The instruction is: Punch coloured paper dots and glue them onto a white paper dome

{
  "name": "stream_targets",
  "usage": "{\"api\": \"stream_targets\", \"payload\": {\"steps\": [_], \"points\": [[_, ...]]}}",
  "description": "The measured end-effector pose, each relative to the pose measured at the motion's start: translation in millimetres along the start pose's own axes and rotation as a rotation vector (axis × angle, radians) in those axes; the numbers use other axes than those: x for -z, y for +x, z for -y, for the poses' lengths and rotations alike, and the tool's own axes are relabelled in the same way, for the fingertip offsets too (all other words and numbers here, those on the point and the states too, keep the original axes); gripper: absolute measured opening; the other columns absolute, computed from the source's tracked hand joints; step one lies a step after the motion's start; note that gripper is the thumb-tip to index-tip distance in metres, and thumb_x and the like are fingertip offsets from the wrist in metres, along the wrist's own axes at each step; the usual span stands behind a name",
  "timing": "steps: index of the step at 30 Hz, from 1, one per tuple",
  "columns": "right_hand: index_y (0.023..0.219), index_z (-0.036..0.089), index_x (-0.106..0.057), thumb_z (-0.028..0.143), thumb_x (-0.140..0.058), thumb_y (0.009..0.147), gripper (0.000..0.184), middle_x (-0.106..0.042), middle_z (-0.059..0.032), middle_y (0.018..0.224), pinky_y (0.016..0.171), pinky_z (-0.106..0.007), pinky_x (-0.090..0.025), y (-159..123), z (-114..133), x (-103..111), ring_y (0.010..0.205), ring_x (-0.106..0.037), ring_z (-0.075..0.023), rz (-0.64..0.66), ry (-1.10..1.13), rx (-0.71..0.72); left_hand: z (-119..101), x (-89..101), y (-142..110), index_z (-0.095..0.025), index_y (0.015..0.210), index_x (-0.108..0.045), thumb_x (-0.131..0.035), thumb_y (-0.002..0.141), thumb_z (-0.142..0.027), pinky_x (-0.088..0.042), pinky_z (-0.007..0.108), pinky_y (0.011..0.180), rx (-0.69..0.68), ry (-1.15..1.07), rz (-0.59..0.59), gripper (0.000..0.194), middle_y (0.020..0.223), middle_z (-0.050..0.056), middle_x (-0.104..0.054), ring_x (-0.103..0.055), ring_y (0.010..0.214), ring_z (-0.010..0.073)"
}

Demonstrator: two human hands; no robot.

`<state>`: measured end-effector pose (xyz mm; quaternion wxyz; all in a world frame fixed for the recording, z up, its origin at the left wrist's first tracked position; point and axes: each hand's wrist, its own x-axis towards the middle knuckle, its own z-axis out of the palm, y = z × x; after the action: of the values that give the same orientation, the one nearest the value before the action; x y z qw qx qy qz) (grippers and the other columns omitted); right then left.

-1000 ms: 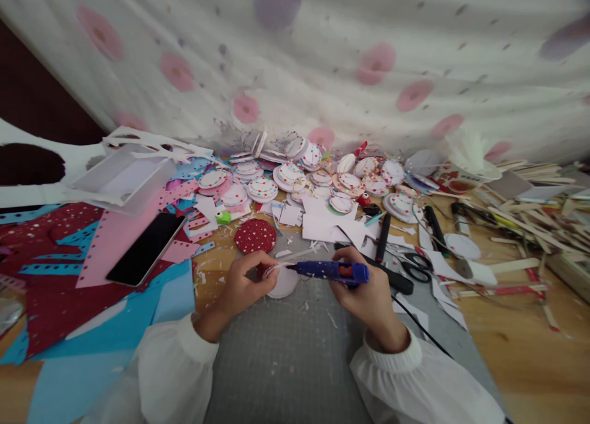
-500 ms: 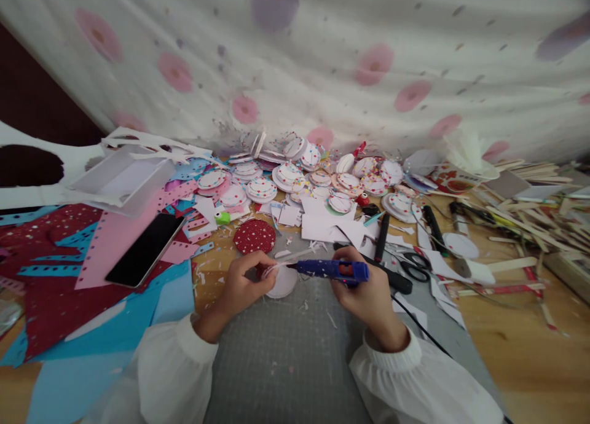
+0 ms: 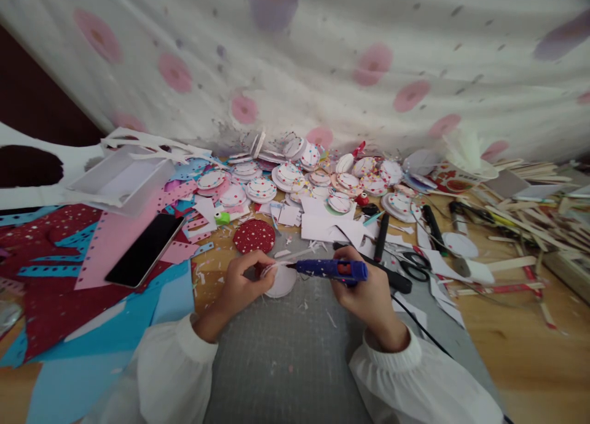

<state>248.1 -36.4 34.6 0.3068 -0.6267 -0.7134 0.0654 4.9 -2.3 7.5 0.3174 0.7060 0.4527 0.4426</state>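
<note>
My right hand (image 3: 364, 289) is wrapped round a blue glue gun (image 3: 329, 269), whose nozzle points left. Between the thumb and fingers of my left hand (image 3: 246, 282) is a white paper disc (image 3: 281, 282), pinched at its left edge. The nozzle tip is at the disc's upper edge; whether they touch I cannot tell. A thin pale strip seems to run along that edge, too small to make out well. Just beyond my left hand lies a dark red disc with white stars (image 3: 254, 236). Under both hands is a grey cutting mat (image 3: 286, 362).
Decorated white paper discs (image 3: 261, 190) are heaped along the back. To the left lie a phone (image 3: 145, 250), coloured paper (image 3: 55, 252) and a white box (image 3: 122, 181). Black scissors (image 3: 415, 266), wooden sticks (image 3: 530, 227) and a black cable (image 3: 421, 327) are on the right.
Almost nothing differs. The white disc has shifted or tilted very slightly in my left hand, while the glue gun stays at its upper edge.
</note>
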Motion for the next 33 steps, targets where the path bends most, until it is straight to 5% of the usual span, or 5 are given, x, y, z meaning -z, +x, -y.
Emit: {"api": "stream_targets", "payload": {"steps": [12,33], "points": [[0.086,0.023,-0.056,0.03,-0.06,0.069,0.018,-0.065,0.0038,0.059,0.052,-0.025,-0.041,1.4,1.9,-0.8,0.051,-0.062,-0.0183,0.022,0.033,-0.12,-3.1,-0.1,2.6,-0.018,0.076,-0.067,-0.064,0.078,-0.018,-0.046,0.02,0.056,0.028,-0.009,-0.034,0.003,0.068,-0.001,-0.067,-0.059,0.062,0.0118],[0.085,0.023,-0.058,0.03,-0.061,0.07,0.017,-0.067,0.0027,0.06,0.049,-0.023,-0.041,-1.2,2.7,-2.1,0.049,-0.062,-0.0169,0.047,0.04,-0.073,1.1,-1.3,0.0,-0.018,0.076,-0.068,-0.064,0.078,-0.021,-0.042,0.02,0.053,0.047,-0.01,0.001,0.005,0.064,-0.001,-0.063,-0.055,0.057,0.0114]]}}
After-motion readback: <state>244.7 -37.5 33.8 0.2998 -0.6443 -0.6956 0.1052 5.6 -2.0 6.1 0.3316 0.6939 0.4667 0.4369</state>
